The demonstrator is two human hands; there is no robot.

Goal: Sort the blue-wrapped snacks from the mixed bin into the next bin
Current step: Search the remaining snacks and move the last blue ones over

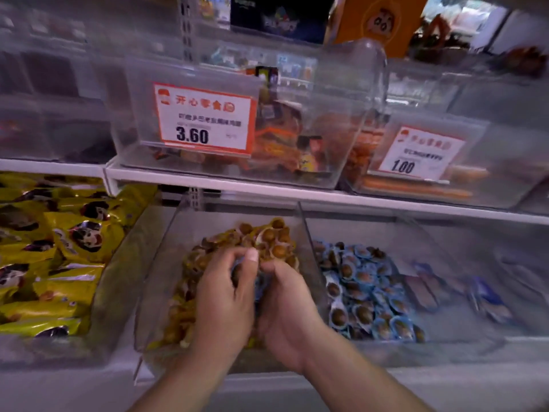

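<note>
**Head view: both hands gather blue packs over the mixed bin**

Head view puts us over a low shop shelf, with both our hands meeting above the mixed bin (pixel 166 281), the clear one in the middle, filled mostly with yellow-brown snacks (pixel 267 239). Our left hand (pixel 222 301) and right hand (pixel 285 310) are cupped toward each other, fingers curled, and between them a few blue-wrapped snacks (pixel 259 285) show as a dark blue patch. The left thumb presses down on top of that clump; the right hand's fingers close on it from the right. We judge that the two hands work together because the packs are small and slippery, and one hand collects while the other keeps them from dropping back. How many packs are held we cannot tell, as the hands hide most of them.

Just right of the mixed bin, behind a shared clear wall, stands the next bin (pixel 416 233), where a heap of blue packs (pixel 368 292) already lies. It sits close, so the carry is only a short move to the right over the wall. Blue may remain buried under the yellow-brown pile; the picture does not show it.

Far left lie yellow bags (pixel 59 257). On the shelf above, a clear tub carries a price tag (pixel 205 118) reading 3.60.
</note>
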